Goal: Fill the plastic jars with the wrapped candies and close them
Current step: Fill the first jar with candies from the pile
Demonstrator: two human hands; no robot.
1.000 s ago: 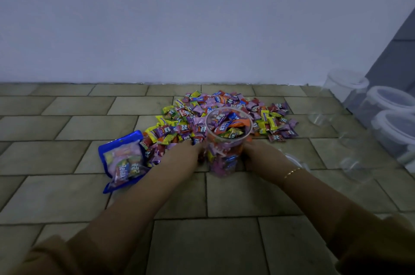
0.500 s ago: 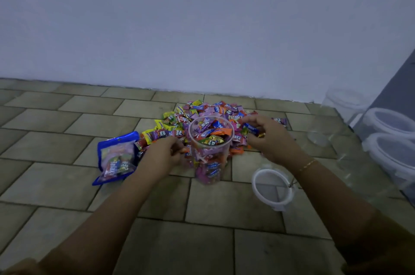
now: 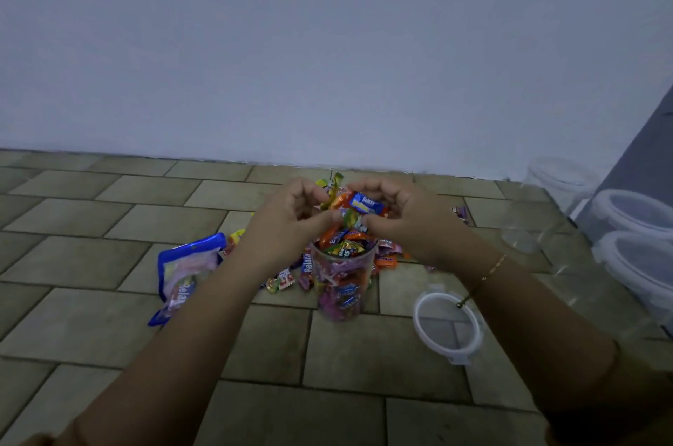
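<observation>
Cupping a shared handful of wrapped candies point(image 3: 358, 207) above the open jar point(image 3: 342, 281), the left hand point(image 3: 291, 218) and the right hand point(image 3: 400, 218) are meeting over its mouth, fingers curled in around the wrappers. A moment ago the hands were down at the pile point(image 3: 386, 256) on either side of the jar, gathering; now they are raised and pressed together, so a fresh load is being dropped in. The jar is standing upright on the floor tiles point(image 3: 109, 314) just in front of the pile and is already looking full to the rim, with candies mounding above it; closing it should probably come soon. Its white-rimmed lid point(image 3: 418, 322) is lying flat on the tiles to the right of the jar, untouched. A blue candy bag point(image 3: 184, 274) is lying to the left. More jars point(image 3: 633, 220), seemingly capped though the dim light is making that uncertain, are waiting at the floor's right edge.
</observation>
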